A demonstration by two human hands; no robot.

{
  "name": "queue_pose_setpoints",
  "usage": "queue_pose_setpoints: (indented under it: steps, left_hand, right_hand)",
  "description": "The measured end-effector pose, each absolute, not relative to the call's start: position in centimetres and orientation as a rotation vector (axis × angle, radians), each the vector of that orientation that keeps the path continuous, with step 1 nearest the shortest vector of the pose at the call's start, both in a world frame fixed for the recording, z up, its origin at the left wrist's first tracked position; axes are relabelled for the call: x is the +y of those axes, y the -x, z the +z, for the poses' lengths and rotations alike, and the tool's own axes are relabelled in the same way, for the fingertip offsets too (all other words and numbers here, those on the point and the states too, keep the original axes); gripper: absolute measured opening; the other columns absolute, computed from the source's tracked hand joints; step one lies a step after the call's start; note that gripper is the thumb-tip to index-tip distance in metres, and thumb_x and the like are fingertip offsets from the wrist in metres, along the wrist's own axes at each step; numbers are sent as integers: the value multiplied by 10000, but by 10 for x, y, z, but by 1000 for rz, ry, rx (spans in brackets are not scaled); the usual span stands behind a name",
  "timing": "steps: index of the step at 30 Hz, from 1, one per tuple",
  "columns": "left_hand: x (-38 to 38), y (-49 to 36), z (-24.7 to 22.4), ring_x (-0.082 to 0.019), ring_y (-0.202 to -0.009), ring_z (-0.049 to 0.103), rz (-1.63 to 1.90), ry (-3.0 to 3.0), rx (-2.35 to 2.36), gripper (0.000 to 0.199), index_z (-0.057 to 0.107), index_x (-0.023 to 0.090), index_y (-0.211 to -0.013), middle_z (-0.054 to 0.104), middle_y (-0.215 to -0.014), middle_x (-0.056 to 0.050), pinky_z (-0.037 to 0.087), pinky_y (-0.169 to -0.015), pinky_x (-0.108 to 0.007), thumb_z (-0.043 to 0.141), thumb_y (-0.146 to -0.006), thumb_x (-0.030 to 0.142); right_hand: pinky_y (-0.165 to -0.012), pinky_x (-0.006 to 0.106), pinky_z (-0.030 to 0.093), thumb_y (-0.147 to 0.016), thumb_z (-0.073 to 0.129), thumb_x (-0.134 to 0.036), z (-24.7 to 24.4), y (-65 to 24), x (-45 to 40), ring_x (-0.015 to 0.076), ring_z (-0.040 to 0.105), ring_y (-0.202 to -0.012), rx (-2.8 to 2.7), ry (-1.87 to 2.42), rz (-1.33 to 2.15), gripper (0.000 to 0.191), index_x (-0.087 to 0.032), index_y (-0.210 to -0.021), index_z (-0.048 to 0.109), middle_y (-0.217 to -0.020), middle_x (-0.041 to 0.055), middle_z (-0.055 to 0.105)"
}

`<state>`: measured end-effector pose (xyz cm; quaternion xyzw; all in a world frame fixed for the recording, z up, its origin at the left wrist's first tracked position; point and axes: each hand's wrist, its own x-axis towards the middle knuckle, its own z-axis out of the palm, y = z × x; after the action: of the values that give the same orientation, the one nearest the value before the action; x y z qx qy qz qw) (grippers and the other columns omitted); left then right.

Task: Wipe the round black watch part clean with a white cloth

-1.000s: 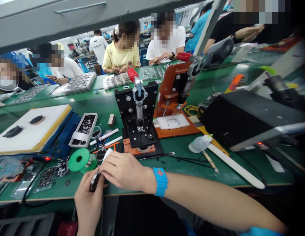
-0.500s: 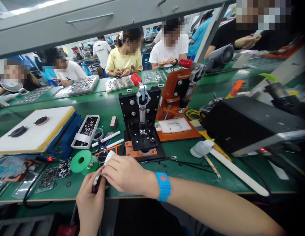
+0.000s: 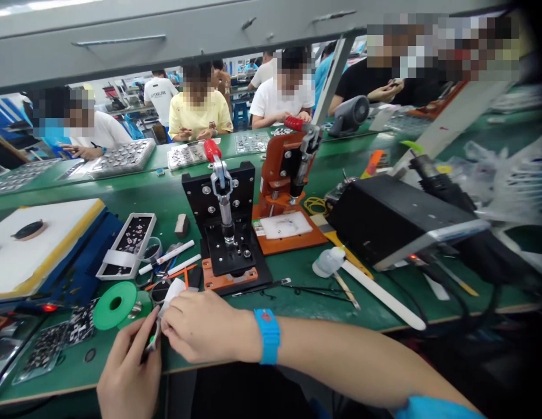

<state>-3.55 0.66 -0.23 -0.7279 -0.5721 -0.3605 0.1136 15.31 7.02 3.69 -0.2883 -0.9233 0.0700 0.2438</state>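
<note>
The person's left hand (image 3: 131, 372) pinches a small dark object (image 3: 151, 342) between thumb and fingers, and a spot of bright green shows on it. The object is held at the front edge of the green surface (image 3: 82, 375), mostly hidden by the fingers, so its shape cannot be told. The right hand (image 3: 203, 327), wearing a blue wristband (image 3: 268, 336), is just beside it, fingers bent and drawn together on a white piece (image 3: 173, 290) that sticks up past the knuckles. Whether its fingertips touch the dark object cannot be told.

Just behind the left hand lies a green spool (image 3: 105, 308); to its left are a clear box (image 3: 41, 349) of small parts and a dark disc (image 3: 90, 354). Farther back, a white tray (image 3: 116, 276) holds more small parts, with white pens (image 3: 172, 254) near it. Beyond the right hand stands a black press (image 3: 236, 256) with a red handle (image 3: 212, 150), and next to it an orange press (image 3: 271, 169) with a white pad (image 3: 286, 226) on its base. Tweezers (image 3: 262, 287), a clear bottle (image 3: 327, 263) and a long white stick (image 3: 384, 295) lie to the right, in front of a black box (image 3: 379, 209). Across the surface, a person in a yellow top (image 3: 201, 116) sits behind a row of filled trays
</note>
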Motion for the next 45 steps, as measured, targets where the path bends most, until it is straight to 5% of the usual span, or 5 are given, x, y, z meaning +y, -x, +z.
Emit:
queue_pose_setpoints:
  steps: [8,19,33,39,45]
  left_hand:
    - [9,39,-5,-166,-977,679,-1078,2181,-1520,517,630,292,-1446,691,-1181,-43,452,-992,-252,581,-986,60]
    - [10,47,-11,-158,-992,669,-1140,2222,-1479,531,627,284,-1460,685,-1197,-48,434,-1022,-239,583,-980,63]
    - [7,46,-7,-178,-1033,670,-1223,2242,-1717,526,635,302,-1452,674,-1156,-59,530,-924,-264,571,-985,67]
    - [11,48,2,-170,-985,680,-1438,2162,-1895,331,731,297,-1312,698,-1069,-40,535,-883,-262,657,-1006,193]
    - [8,40,15,-140,-838,667,-1787,2193,-2175,198,789,285,-1168,694,-1031,-34,545,-681,-205,695,-996,317]
  right_hand:
    - [-755,317,462,-952,552,-278,50,-157,73,202,688,-950,-2513,847,653,161,-196,-905,682,-1003,22,764]
    - [-670,304,368,-912,566,-296,53,-158,77,176,666,-880,-2447,857,863,128,-223,-865,660,-925,-17,739]
    - [-679,293,284,-957,566,-172,60,-159,76,135,521,-772,-2379,786,988,133,-175,-836,622,-865,5,678]
    - [-694,292,314,-960,596,-183,57,-156,74,132,536,-779,-2312,757,1047,108,-192,-864,643,-856,-15,668]
    - [-706,291,360,-996,611,-243,55,-156,79,141,555,-799,-2205,838,1161,127,-204,-882,652,-862,-13,666]
